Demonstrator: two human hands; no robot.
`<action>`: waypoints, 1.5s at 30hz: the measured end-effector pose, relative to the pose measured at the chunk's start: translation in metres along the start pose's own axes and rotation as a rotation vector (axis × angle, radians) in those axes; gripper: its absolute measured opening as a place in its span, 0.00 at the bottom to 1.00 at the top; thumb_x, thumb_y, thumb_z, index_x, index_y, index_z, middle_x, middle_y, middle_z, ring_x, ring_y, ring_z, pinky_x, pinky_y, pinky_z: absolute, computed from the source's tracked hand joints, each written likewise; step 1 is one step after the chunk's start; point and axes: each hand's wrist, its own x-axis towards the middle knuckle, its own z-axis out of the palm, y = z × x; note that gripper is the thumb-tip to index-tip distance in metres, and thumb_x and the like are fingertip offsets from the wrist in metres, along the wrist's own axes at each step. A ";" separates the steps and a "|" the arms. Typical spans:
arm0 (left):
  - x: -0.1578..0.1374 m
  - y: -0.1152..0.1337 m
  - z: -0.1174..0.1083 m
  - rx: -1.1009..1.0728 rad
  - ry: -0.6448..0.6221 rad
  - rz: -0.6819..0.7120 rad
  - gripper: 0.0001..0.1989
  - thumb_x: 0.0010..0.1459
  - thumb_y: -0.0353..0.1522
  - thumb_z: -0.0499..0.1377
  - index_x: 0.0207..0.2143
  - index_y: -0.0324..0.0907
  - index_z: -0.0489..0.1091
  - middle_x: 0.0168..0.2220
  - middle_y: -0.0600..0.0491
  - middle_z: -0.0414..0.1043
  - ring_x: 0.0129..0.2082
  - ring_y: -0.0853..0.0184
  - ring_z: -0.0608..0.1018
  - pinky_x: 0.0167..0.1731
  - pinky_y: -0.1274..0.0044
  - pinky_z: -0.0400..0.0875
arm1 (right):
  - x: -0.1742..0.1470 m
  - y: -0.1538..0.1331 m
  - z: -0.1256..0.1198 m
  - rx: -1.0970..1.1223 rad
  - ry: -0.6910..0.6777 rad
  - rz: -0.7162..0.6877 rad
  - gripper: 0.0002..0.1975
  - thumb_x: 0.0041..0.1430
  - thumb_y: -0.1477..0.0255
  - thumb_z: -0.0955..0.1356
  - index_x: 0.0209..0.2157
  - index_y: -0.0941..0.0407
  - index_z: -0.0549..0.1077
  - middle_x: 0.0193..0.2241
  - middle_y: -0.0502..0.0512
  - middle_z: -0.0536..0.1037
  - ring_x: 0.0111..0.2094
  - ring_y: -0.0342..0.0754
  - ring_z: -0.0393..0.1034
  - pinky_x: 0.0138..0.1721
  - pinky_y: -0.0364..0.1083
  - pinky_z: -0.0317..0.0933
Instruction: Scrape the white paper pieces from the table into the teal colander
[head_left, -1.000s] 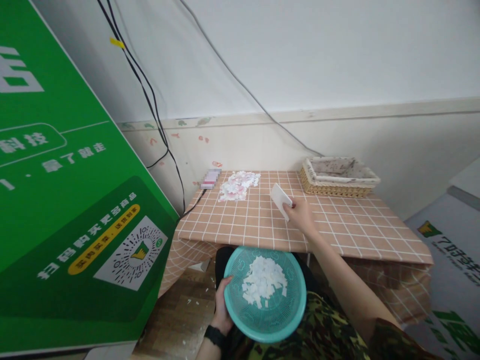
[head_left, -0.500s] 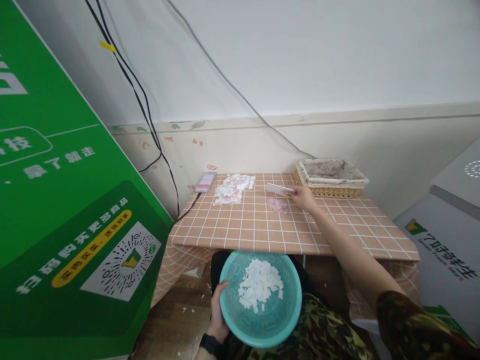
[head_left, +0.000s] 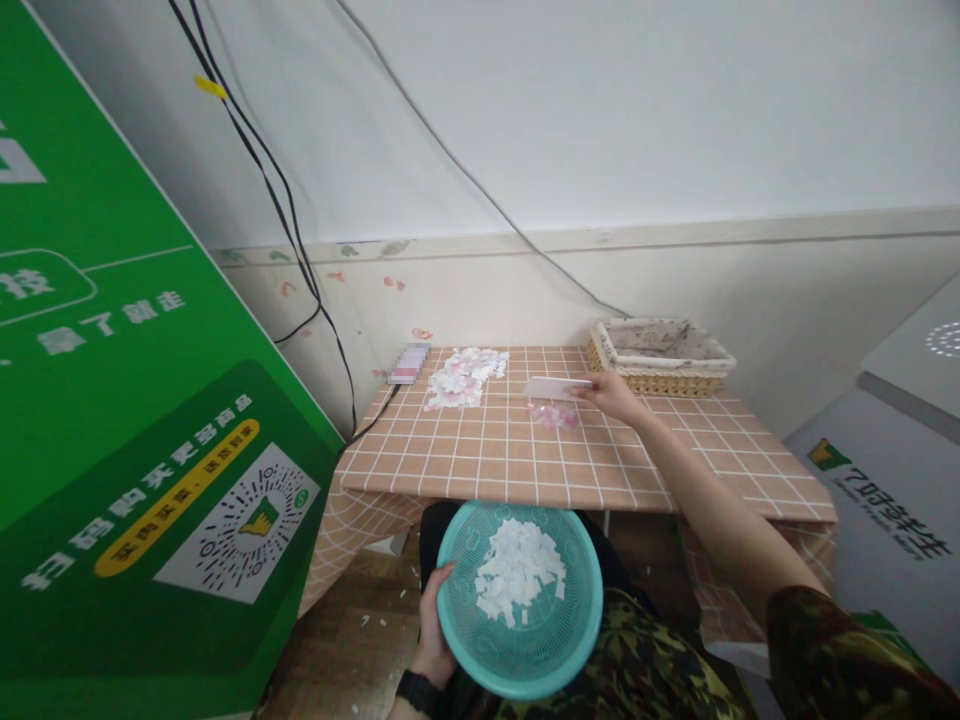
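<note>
My left hand (head_left: 436, 622) grips the rim of a teal plastic colander (head_left: 559, 640) on my lap, thumb over the edge. White paper scraps (head_left: 520, 570) lie heaped inside it. Over the table my right hand (head_left: 611, 395) pinches one end of a flat white rectangular piece (head_left: 555, 387), whose exact kind I cannot make out. Just in front of that piece is a small patch of pink and white scraps (head_left: 556, 415) on the cloth. A larger spread of white and pinkish scraps (head_left: 465, 378) covers the cloth farther left.
A checked brown tablecloth (head_left: 450, 455) covers the table. At its back right stands a lined wicker basket (head_left: 660, 380). A blurred phone-like object (head_left: 410, 363) with a cable is at the back left. A green panel (head_left: 150, 450) flanks the left, a grey cabinet (head_left: 885, 480) the right.
My right hand has moved slightly toward me with the white piece, which now shows more of its flat face beside the pink scraps. The left hand and colander are nearly unmoved.
</note>
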 end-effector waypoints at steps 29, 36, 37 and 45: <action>-0.002 0.004 0.010 -0.027 0.010 -0.131 0.16 0.48 0.39 0.61 0.32 0.34 0.76 0.30 0.43 0.79 0.32 0.54 0.79 0.34 0.67 0.71 | 0.127 -0.068 0.049 -0.025 -0.385 -0.195 0.15 0.45 0.64 0.67 0.27 0.61 0.77 0.20 0.50 0.69 0.25 0.44 0.62 0.26 0.42 0.54; 0.003 0.001 0.002 -0.053 -0.044 -0.122 0.17 0.50 0.40 0.60 0.32 0.33 0.76 0.28 0.45 0.79 0.28 0.58 0.78 0.33 0.70 0.71 | 0.121 -0.082 0.069 -0.009 -0.404 -0.236 0.14 0.49 0.63 0.65 0.25 0.61 0.75 0.19 0.50 0.68 0.23 0.43 0.59 0.26 0.42 0.52; 0.002 0.001 0.002 -0.056 -0.049 -0.124 0.16 0.50 0.40 0.60 0.32 0.33 0.76 0.29 0.45 0.79 0.30 0.57 0.78 0.33 0.69 0.71 | 0.121 -0.084 0.071 -0.006 -0.411 -0.242 0.14 0.49 0.63 0.65 0.25 0.61 0.75 0.19 0.50 0.68 0.23 0.43 0.59 0.26 0.42 0.52; 0.000 0.002 0.002 -0.049 -0.082 -0.130 0.17 0.50 0.40 0.60 0.33 0.34 0.76 0.30 0.43 0.79 0.34 0.52 0.79 0.34 0.66 0.71 | 0.123 -0.086 0.061 -0.053 -0.342 -0.234 0.12 0.47 0.65 0.67 0.21 0.60 0.72 0.18 0.49 0.65 0.22 0.41 0.57 0.24 0.42 0.50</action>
